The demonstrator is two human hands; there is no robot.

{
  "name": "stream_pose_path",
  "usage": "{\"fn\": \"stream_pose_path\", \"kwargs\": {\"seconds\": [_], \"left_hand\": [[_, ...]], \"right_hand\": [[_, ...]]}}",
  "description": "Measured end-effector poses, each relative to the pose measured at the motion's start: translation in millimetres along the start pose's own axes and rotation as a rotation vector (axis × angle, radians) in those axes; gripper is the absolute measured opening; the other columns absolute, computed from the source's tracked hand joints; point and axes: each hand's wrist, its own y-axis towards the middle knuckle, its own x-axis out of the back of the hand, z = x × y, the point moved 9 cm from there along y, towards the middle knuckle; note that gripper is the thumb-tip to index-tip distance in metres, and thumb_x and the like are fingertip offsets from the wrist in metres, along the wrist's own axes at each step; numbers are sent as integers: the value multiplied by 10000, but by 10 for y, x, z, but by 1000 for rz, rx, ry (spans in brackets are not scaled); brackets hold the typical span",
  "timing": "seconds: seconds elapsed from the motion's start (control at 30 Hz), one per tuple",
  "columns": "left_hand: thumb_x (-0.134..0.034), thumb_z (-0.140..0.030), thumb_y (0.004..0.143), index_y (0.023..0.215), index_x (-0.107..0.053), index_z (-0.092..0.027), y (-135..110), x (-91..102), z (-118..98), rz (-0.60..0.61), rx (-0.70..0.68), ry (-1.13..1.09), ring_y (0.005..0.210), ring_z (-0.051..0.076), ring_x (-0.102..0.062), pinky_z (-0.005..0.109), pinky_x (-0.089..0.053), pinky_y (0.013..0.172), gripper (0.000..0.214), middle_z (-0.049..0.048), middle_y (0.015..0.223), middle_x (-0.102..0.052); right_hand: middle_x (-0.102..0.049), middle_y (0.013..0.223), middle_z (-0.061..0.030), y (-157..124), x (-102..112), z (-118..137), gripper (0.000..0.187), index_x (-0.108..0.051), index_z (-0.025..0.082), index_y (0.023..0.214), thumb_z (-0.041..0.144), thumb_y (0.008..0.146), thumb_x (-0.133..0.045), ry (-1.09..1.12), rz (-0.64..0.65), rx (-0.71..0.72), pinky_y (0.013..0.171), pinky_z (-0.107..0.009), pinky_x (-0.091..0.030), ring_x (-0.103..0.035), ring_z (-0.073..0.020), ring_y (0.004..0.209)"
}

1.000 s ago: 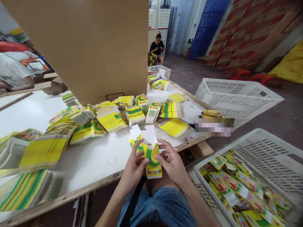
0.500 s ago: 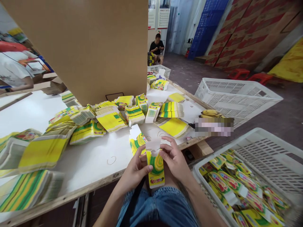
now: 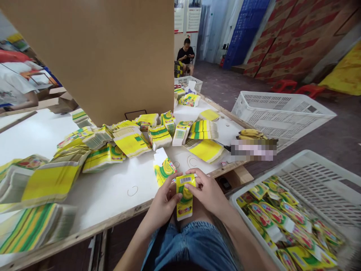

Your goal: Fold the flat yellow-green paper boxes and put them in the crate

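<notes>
Both my hands hold one small yellow-and-green carton (image 3: 184,195) upright over my lap, at the near edge of the white table (image 3: 109,192). My left hand (image 3: 163,201) grips its left side with the thumb on the front. My right hand (image 3: 207,190) grips the right side, fingers pressing the barcoded top flap, which lies folded down. A flat carton blank (image 3: 163,167) with its white tab up lies on the table just beyond my left hand.
Stacks of flat yellow blanks (image 3: 50,180) cover the table's left and middle. A tall brown cardboard sheet (image 3: 98,56) stands behind them. A white crate (image 3: 307,210) at my right holds several folded cartons; an empty crate (image 3: 282,113) and bananas (image 3: 251,133) lie beyond. A person (image 3: 185,56) sits far off.
The carton's white top flaps, standing up a second ago, have been folded down and closed. The carton has dropped slightly toward my lap and my fingers now press its top.
</notes>
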Motion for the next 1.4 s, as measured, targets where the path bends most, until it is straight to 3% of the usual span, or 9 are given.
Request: {"fn": "stream_pose_path", "kwargs": {"seconds": [0.27, 0.4, 0.53, 0.67, 0.8, 0.87, 1.13, 1.33, 1.4], "left_hand": [[-743, -224, 776, 1273, -472, -236, 27, 53, 20, -23, 22, -167, 850, 212, -706, 300, -536, 747, 566, 88, 1057, -716], [-746, -223, 767, 1243, -501, -235, 44, -7, 36, -49, 12, -142, 821, 207, -707, 298, -537, 727, 536, 75, 1023, -725], [-729, -244, 774, 1229, -511, -228, 57, -153, 23, -68, -1, -57, 844, 231, -707, 320, -548, 737, 505, 76, 978, -734], [-652, -250, 833, 1329, -490, -249, 73, -90, -79, -135, -98, 175, 1113, 270, -634, 436, -462, 1001, 523, 115, 1172, -681], [-660, -227, 812, 1243, -610, -253, 53, 303, -191, -389, -236, 532, 1388, 302, -381, 522, -79, 1193, 434, 111, 1357, -577], [-667, -211, 797, 1229, -624, -246, 75, 398, -129, -407, -216, 603, 1385, 316, -387, 551, 1, 1184, 436, 119, 1335, -598], [-645, -183, 803, 1303, -573, -246, 34, 325, -24, -253, -164, 611, 1375, 309, -414, 533, -59, 1190, 509, 111, 1364, -596], [-634, -306, 858, 1268, -562, -232, -162, 535, -257, -558, -292, 328, 1370, 266, -418, 429, -257, 1164, 422, 100, 1380, -566], [-645, -338, 855, 1249, -557, -220, -123, 522, -196, -552, -284, 110, 1311, 257, -490, 401, -339, 1123, 420, 105, 1358, -582]], "right_hand": [[-517, 556, 54, -47, 70, 69, 292, -666, 203, 1130, 347, 891, -580, -32, -111, 77, 546, -249, -361, -460, -133, 518], [-703, 933, -67, -53, 96, -55, 281, -706, 200, 1073, 377, 891, -586, 229, -214, 67, 688, -291, -485, -623, -188, 767], [-718, 984, -83, -131, 88, -165, 257, -706, 197, 1041, 368, 871, -615, 444, -231, -8, 783, -349, -528, -665, -242, 904], [-696, 1002, -92, -521, 713, -40, 220, -731, 232, 984, 373, 879, -598, 67, -464, 69, 872, -425, -471, -623, -267, 948], [-639, 950, -126, -949, 1349, 138, 297, -753, 215, 971, 448, 835, -627, -482, -809, 99, 957, -523, -356, -567, -313, 950], [-643, 971, -127, -845, 1253, 76, 305, -740, 210, 996, 444, 845, -615, -449, -746, 96, 940, -493, -383, -565, -307, 968], [-690, 768, -49, 231, -145, -515, 297, -698, 174, 997, 328, 746, -670, 261, -357, -94, 688, -359, -473, -553, -197, 630], [-703, 809, -69, 117, -37, -598, 397, -662, 149, 1016, 467, 777, -660, 484, -410, -138, 652, -322, -522, -630, -191, 693], [-724, 823, -76, 17, -44, -594, 420, -678, 159, 981, 480, 717, -735, 659, -396, -185, 699, -341, -545, -665, -207, 747]]}}
